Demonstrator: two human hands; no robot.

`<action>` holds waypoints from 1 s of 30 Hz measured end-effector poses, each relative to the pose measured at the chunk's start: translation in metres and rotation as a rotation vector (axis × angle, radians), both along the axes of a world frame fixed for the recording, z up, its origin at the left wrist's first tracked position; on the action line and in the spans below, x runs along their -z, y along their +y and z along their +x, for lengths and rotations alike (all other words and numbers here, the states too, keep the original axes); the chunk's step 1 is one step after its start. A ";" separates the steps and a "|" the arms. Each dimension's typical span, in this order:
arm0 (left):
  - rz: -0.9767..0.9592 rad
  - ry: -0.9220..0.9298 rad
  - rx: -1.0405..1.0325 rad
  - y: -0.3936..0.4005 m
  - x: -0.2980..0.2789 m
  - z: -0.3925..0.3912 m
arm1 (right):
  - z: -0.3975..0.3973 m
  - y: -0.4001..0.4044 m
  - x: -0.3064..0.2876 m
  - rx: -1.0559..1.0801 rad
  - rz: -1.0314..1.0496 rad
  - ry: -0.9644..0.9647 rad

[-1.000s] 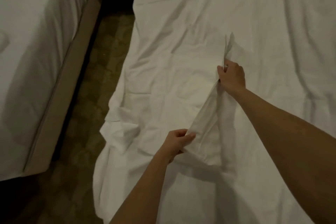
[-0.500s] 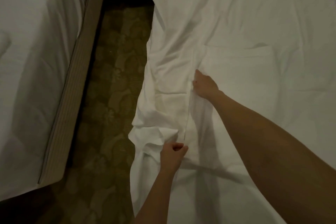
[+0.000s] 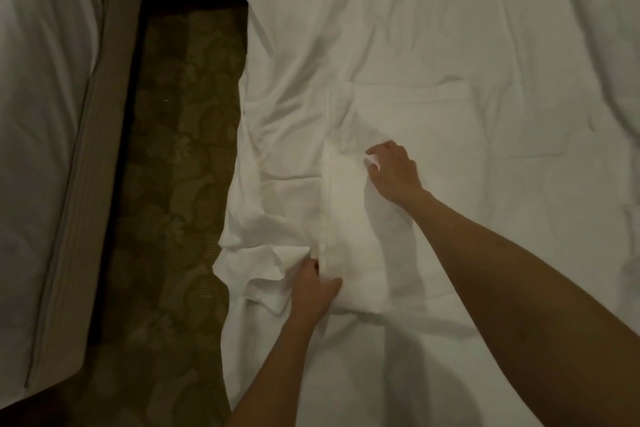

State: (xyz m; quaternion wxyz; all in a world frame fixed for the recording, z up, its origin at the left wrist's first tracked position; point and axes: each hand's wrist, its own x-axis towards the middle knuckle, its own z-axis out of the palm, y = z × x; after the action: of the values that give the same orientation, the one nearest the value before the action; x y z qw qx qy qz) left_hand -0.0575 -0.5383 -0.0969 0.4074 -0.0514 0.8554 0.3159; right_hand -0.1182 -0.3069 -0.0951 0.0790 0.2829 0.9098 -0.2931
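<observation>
The left hand [image 3: 313, 288] is reaching in from the lower edge, forearm angling up and right, and is gripping the near left corner of the cloth [image 3: 349, 215]: its thumb is lying across the top and its fingers are tucking under the edge, where the fabric is bunching. The right arm is stretching across from the lower right, and the right hand [image 3: 391, 170], knuckles up and fingers curling, is pinching a small pucker of the same cloth farther up. The cloth is lying folded near the left side of the bed [image 3: 450, 28], beside the carpet [image 3: 180, 166] that is separating it from a second bed [image 3: 41, 114]. A second ago the hands were holding a fold of the cloth raised and taut between them; now it is lying flat, and the right hand is sitting farther in from the cloth's left edge than half a second ago.
</observation>
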 end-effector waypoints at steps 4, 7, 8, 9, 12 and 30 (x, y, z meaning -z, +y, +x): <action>-0.066 -0.030 0.050 0.005 0.000 -0.011 | 0.041 0.037 -0.002 0.410 0.164 -0.028; -0.035 -0.019 -0.073 0.021 -0.005 -0.021 | 0.073 0.063 -0.006 0.677 0.050 -0.044; -0.005 -0.038 -0.101 0.028 -0.006 -0.024 | 0.084 0.067 -0.006 0.756 -0.019 -0.056; 0.047 -0.047 -0.126 0.035 -0.005 -0.026 | 0.096 0.070 -0.003 0.815 -0.104 -0.065; 0.076 -0.024 -0.129 0.046 -0.006 -0.023 | 0.130 0.069 -0.003 0.805 -0.347 -0.109; -0.139 -0.152 0.119 0.045 -0.013 0.023 | 0.246 0.084 -0.011 0.101 -0.685 -0.869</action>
State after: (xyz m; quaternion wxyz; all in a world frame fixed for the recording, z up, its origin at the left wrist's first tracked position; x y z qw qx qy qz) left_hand -0.0349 -0.4937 -0.0837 0.4844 -0.0524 0.8435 0.2262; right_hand 0.1281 -0.2229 -0.0842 0.5205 0.3794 0.6314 -0.4319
